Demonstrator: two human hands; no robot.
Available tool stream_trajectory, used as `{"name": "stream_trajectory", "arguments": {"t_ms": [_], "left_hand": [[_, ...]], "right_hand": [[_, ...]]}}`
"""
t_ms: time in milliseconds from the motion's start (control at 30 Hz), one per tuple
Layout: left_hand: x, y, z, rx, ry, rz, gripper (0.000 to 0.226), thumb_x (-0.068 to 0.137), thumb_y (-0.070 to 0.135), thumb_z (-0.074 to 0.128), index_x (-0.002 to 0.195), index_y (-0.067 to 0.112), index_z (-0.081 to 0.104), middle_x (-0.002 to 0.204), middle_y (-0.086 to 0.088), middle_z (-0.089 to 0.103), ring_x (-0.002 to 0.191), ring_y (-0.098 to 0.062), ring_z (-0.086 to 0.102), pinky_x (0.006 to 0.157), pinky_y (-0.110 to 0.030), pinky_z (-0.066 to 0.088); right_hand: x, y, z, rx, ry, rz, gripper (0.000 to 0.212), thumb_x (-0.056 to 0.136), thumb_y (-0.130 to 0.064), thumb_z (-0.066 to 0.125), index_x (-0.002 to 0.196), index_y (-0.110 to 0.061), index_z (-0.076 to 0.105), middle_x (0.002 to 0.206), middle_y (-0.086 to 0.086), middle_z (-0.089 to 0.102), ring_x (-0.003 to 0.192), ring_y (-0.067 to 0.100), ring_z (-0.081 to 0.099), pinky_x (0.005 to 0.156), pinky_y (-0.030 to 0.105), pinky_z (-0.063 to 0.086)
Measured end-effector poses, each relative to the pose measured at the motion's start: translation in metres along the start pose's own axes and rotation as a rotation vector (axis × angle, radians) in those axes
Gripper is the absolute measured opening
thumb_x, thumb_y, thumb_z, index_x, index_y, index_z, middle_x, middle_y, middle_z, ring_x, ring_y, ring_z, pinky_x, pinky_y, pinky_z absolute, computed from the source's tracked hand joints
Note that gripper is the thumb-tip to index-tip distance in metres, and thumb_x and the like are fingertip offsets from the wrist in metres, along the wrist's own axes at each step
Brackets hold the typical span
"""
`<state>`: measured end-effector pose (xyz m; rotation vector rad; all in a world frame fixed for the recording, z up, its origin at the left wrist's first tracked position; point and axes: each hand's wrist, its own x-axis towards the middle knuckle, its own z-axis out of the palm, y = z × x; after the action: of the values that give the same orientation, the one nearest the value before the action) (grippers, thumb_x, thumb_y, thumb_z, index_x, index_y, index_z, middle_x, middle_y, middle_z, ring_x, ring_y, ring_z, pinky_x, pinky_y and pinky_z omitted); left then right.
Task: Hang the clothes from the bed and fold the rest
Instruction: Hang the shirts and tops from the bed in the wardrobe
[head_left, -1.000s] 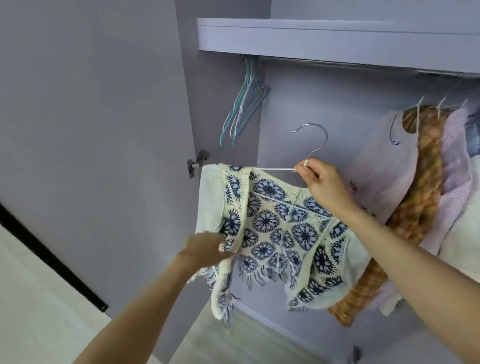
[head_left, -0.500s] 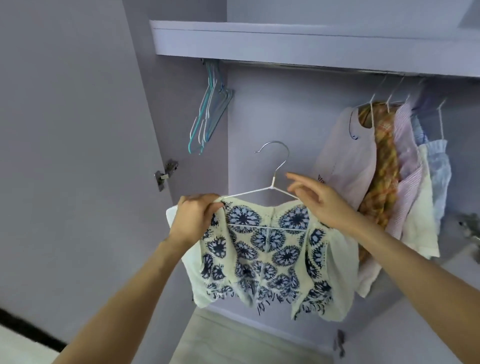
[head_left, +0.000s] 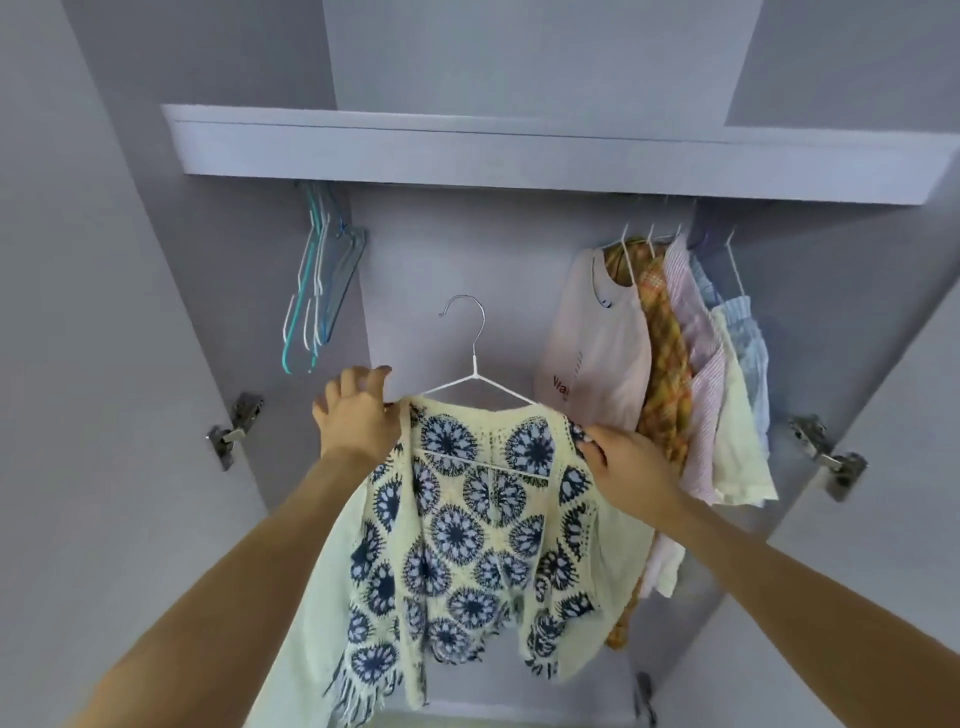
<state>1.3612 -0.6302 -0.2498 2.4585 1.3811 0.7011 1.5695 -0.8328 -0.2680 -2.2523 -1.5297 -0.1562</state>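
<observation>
head view: hanger (head_left: 475, 374) hook up, cardigan (head_left: 467, 530) lengthwise down

Head view, close, facing wardrobe (head_left: 519, 156)

Crochet top (head_left: 467, 525) now sits squarely on the white hanger (head_left: 475, 382) — a second ago it hung bunched off one end. Left hand (head_left: 358, 415) has come up from the hem to the top's left shoulder, fingers curled over it. Right hand (head_left: 623, 462) has left the hook's neck — now pinching the right shoulder edge.
</observation>
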Motion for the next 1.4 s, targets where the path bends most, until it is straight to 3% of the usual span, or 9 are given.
{"name": "stream_trajectory", "arguments": {"t_ms": [200,433,600,833,1067,1167,1233,1333,1400], "left_hand": [[0.027,0.055,-0.021,0.079,0.278,0.228,0.066,0.086,0.012,0.053,0.145,0.014,0.024,0.150,-0.018,0.018,0.137,-0.035,0.014,0.107,-0.054,0.018],[0.051,0.107,-0.035,0.195,0.646,0.591,0.074,0.068,0.003,0.066,0.138,0.006,0.042,0.144,-0.027,0.034,0.131,-0.047,0.033,0.101,-0.059,0.030],[0.089,0.131,-0.035,0.335,0.675,0.551,0.084,0.084,0.023,0.054,0.150,0.021,0.002,0.156,-0.017,-0.004,0.142,-0.039,-0.003,0.112,-0.055,0.002],[0.140,0.130,-0.027,0.378,0.669,0.528,0.085,0.089,0.042,0.045,0.146,0.027,-0.016,0.155,-0.013,-0.018,0.141,-0.037,-0.017,0.113,-0.053,-0.004],[0.146,0.127,-0.020,0.357,0.729,0.522,0.097,0.087,0.046,0.045,0.136,0.027,-0.037,0.154,-0.014,-0.020,0.140,-0.038,-0.019,0.112,-0.054,-0.008],[0.138,0.127,-0.023,0.376,0.675,0.515,0.096,0.088,0.045,0.045,0.137,0.027,-0.036,0.153,-0.014,-0.022,0.139,-0.038,-0.021,0.112,-0.054,-0.008],[0.129,0.128,-0.024,0.368,0.609,0.506,0.092,0.088,0.044,0.046,0.142,0.027,-0.027,0.154,-0.013,-0.021,0.140,-0.038,-0.019,0.112,-0.054,-0.004],[0.100,0.118,-0.020,0.276,0.477,0.486,0.082,0.089,0.037,0.048,0.148,0.028,-0.009,0.156,-0.011,-0.014,0.142,-0.034,-0.015,0.113,-0.055,0.002],[0.072,0.109,-0.018,0.179,0.398,0.483,0.073,0.091,0.029,0.048,0.150,0.026,0.006,0.157,-0.013,-0.004,0.143,-0.034,-0.008,0.114,-0.054,0.004]], "right_hand": [[0.046,-0.003,-0.018,0.050,0.112,0.290,0.023,0.098,-0.014,0.038,0.083,-0.004,0.052,0.069,0.006,0.049,0.068,0.028,0.053,0.057,0.027,0.033],[0.089,0.007,-0.023,-0.308,0.092,0.226,0.020,0.095,-0.018,0.040,0.093,-0.012,0.059,0.094,0.007,0.069,0.090,0.025,0.064,0.062,0.026,0.038],[0.114,0.027,-0.011,-0.223,0.229,0.327,0.033,0.095,-0.019,0.040,0.062,-0.020,0.038,0.083,0.006,0.067,0.080,0.025,0.064,0.057,0.026,0.038],[0.166,0.051,-0.018,-0.165,0.397,0.384,0.020,0.095,-0.014,0.042,0.099,-0.008,0.062,0.087,0.007,0.069,0.080,0.026,0.066,0.062,0.031,0.050],[0.197,0.051,-0.009,-0.079,0.269,0.450,0.024,0.095,-0.014,0.042,0.096,-0.006,0.065,0.098,0.010,0.068,0.091,0.028,0.064,0.067,0.029,0.044],[0.187,0.047,0.003,-0.073,0.223,0.439,0.027,0.097,-0.017,0.041,0.096,-0.006,0.066,0.099,0.009,0.070,0.092,0.026,0.065,0.069,0.028,0.046],[0.177,0.046,0.004,-0.054,0.217,0.435,0.029,0.097,-0.018,0.040,0.116,-0.005,0.056,0.112,0.012,0.065,0.102,0.028,0.062,0.078,0.031,0.048],[0.150,0.038,0.003,-0.020,0.203,0.400,0.053,0.096,-0.021,0.040,0.143,-0.006,0.022,0.146,0.017,0.032,0.133,0.031,0.033,0.105,0.037,0.035],[0.129,0.024,-0.006,-0.064,0.216,0.345,0.056,0.095,-0.024,0.041,0.146,-0.011,0.019,0.149,0.013,0.023,0.139,0.030,0.019,0.111,0.041,0.025]]}}
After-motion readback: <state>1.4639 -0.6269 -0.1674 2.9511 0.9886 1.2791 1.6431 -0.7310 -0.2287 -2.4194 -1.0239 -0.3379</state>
